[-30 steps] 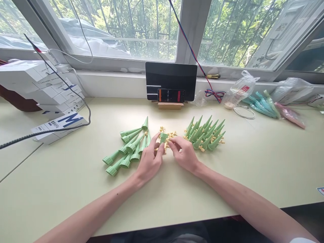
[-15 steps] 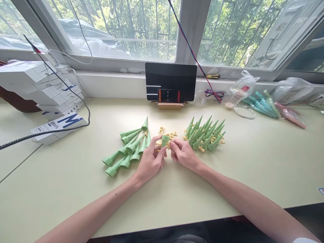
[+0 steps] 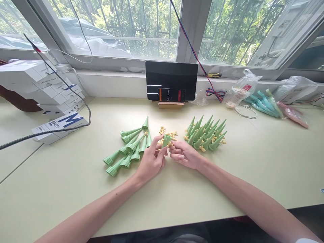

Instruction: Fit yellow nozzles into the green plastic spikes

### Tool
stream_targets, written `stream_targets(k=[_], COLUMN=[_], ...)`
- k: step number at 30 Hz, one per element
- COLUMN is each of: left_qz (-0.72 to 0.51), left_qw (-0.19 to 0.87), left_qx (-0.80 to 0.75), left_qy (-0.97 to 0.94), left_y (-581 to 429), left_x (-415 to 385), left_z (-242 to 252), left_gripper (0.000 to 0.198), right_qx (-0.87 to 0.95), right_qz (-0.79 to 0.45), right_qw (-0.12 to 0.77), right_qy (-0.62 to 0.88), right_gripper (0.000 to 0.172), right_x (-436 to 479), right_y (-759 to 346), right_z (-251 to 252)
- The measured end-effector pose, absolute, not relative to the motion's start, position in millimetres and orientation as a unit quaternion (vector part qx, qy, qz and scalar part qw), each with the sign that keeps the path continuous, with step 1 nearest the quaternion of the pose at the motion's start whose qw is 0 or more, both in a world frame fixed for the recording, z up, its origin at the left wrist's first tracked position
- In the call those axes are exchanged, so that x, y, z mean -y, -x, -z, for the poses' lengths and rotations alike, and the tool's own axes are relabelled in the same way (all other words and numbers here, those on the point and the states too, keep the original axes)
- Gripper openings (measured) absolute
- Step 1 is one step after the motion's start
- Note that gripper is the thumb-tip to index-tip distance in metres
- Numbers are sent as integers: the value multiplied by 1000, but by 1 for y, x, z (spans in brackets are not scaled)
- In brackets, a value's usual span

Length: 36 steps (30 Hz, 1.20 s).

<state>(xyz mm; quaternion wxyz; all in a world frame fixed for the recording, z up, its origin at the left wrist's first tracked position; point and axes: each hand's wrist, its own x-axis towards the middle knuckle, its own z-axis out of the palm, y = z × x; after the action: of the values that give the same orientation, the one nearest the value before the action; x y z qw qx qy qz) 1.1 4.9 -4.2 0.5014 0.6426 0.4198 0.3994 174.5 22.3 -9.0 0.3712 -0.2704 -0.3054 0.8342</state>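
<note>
My left hand is closed on a green plastic watering spike, its wide ribbed collar facing up between thumb and fingers. At the spike's right side, my right hand pinches a small yellow valve, mostly covered by the fingertips. Several yellow valves lie in a loose heap just behind the hands. Left of them, a pile of green spikes lies on its side. To the right, a cluster of green spikes stands tips up, with yellow valves at their bases.
A phone showing a timer leans on a dark tablet at the back. White boxes are stacked at the left, with a black cable across them. Plastic bags and blue packets sit at the back right.
My right hand has turned, its lower fingers now more extended beside the spike. The spike in my left hand has tilted slightly to the right. The piles are unchanged.
</note>
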Motion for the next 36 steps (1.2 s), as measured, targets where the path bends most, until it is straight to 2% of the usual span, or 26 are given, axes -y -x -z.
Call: stream_targets(k=[10,16,20,30,36], left_qz=[-400,-404,-403,-395,-380], left_qw=[494,507,516,531,544], left_qx=[-429,-429,-426,-435,-420], left_qy=[-642,-629,-625,-611,-619], left_y=[-1,-1,-1,-1,1], left_x=[-5,-4,-4,-4,-6], left_z=[4,3,2,0,-2], left_gripper=[43,46,47,47,46], right_qx=[335,379,416,633,765], right_qz=[-809,-759,-714,-478,-231], right_qw=[402,447,472,449,443], right_qy=[269,285,306,411,407], right_gripper=[36,43,41,31,27], right_x=[-22,-20,-19,-12,-16], right_y=[-170,-164,-162,-167,-172], right_z=[12,14,16,12,14])
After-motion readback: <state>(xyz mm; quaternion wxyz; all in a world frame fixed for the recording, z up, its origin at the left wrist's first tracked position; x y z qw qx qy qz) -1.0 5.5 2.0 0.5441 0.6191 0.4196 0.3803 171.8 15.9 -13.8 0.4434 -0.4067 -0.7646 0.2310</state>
